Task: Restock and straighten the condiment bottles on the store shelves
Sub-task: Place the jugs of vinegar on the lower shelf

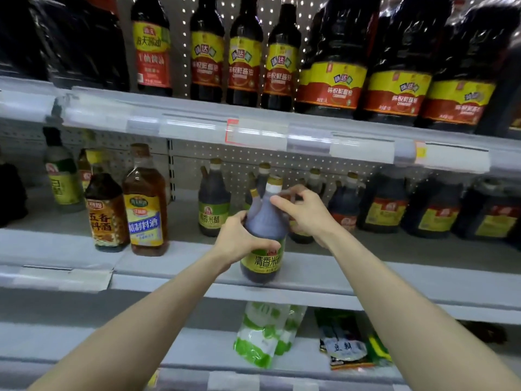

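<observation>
I have both forearms extended toward the middle shelf (174, 263). The left hand (239, 241) wraps the dark vinegar bottle (265, 224) from its left side, with the thumb across the front just above the green label. The right hand (307, 215) grips the bottle's shoulder, thumb on the front and fingers curled behind the neck. The bottle stands at the shelf's front edge.

The left hand (239, 239) grips a dark vinegar bottle (263, 230) (green label) at the middle shelf's (338, 275) front edge — the right hand (307, 214) touches its shoulder.
</observation>
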Tool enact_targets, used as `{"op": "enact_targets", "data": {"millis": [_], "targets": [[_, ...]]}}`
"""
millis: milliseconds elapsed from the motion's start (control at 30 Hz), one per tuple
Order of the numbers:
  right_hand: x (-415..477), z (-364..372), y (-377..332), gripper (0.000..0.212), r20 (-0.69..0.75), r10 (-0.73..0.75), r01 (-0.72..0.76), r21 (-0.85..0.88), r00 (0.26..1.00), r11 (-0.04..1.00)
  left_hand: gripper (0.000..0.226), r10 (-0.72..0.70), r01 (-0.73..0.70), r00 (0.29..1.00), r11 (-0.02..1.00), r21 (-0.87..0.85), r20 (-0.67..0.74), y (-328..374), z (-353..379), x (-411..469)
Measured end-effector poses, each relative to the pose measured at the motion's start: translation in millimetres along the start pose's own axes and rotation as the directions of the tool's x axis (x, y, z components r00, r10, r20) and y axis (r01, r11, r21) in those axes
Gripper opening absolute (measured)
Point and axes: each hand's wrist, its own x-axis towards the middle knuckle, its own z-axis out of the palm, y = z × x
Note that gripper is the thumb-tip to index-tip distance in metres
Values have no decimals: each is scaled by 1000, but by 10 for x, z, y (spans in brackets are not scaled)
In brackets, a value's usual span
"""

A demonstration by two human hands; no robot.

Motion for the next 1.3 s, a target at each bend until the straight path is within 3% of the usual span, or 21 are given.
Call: {"op": "enact_targets", "data": {"millis": [133, 533, 700, 833, 900, 1100, 1300], "targets": [[296, 78, 287, 17, -28, 20, -17, 105, 999, 994, 76, -11, 12, 1000, 999, 40, -16, -216, 61, 279], [536, 205, 522, 15, -62, 6, -4, 28, 998, 1000, 87, -83, 81, 996, 996, 39, 42, -448, 51, 535], [410, 206, 553, 14, -56, 4, 0, 77, 998, 997, 72, -93, 102, 988, 992, -70, 124, -486, 22, 452], [273, 223, 610, 52, -62, 131, -126, 87, 989, 988, 76, -80, 112, 988, 962, -248, 134, -522, -26, 254], [156, 273, 664, 60, -52, 209, -200, 135, 977, 970, 80, -114, 147, 986, 942, -303, 125, -545, -29, 140], [-97, 410, 752, 55, -26, 288, -271, 272, 957, 923, 58, -104, 133, 991, 883, -449, 88, -498, 41, -18], [-166, 480, 841, 50, -25, 297, -268, 362, 955, 893, 51, -107, 127, 992, 865, -485, 69, -504, 137, -48]]}}
